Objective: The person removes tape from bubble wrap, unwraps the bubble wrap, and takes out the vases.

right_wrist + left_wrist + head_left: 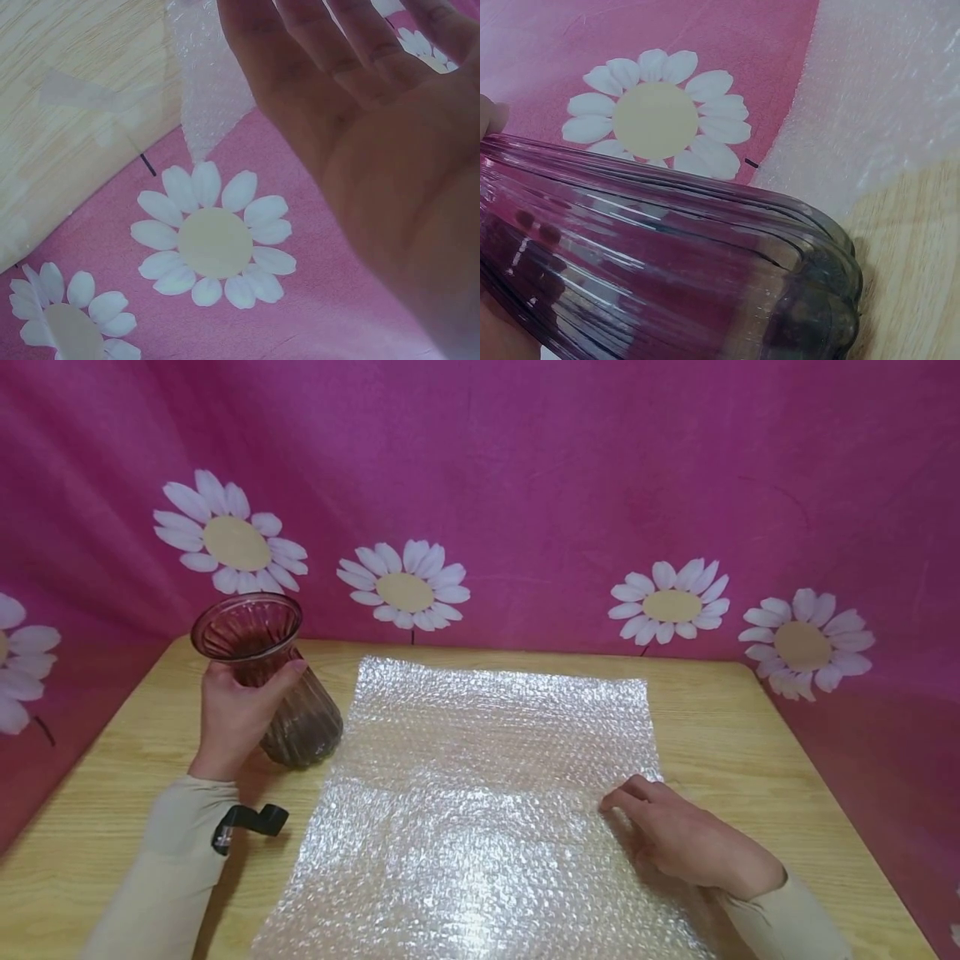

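A purple-tinted, ribbed glass vase [306, 727] with a flared rim leans at the left of the table, mouth toward the upper left, base close over the wood. My left hand [238, 714] grips it round the neck, thumb across the near side. The left wrist view shows the ribbed body of the vase [667, 255] and its thick base beside the wood. A sheet of clear bubble wrap [480, 760] lies flat across the middle. Over its right edge is my right hand [686, 835], fingers loosely bent with the tips at the wrap. Its palm and fairly straight fingers show in the right wrist view.
The light wood table [720, 727] backs onto a pink cloth [525, 485] printed with white daisies, which also hangs along both sides. A black strap [251, 820] sits on the left sleeve. The wrap runs to the view's bottom edge.
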A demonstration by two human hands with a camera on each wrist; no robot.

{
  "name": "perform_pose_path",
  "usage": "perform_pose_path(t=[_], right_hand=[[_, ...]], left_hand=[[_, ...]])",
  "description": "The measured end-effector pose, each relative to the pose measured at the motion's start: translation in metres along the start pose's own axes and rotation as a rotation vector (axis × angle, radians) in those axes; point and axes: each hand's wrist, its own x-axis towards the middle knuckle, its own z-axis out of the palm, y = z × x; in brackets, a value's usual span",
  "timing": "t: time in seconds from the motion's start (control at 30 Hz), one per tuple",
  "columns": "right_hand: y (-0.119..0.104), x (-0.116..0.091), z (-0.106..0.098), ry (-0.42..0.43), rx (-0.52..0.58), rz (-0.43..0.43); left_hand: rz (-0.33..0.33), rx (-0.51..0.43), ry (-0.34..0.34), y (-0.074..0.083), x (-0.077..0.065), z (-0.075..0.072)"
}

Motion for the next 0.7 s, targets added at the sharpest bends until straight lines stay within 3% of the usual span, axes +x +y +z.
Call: perform_pose_path(t=[0.4, 0.7], right_hand=[[0.003, 0.015, 0.001, 0.001, -0.028, -0.057], [0.012, 0.031, -0.007, -0.063, -0.024, 0.021]], left_hand=[[-0.047, 0.070, -0.023, -0.009, 0.001, -0.009], [-0.136, 0.057, -0.092, 0.000, 0.015, -0.011]])
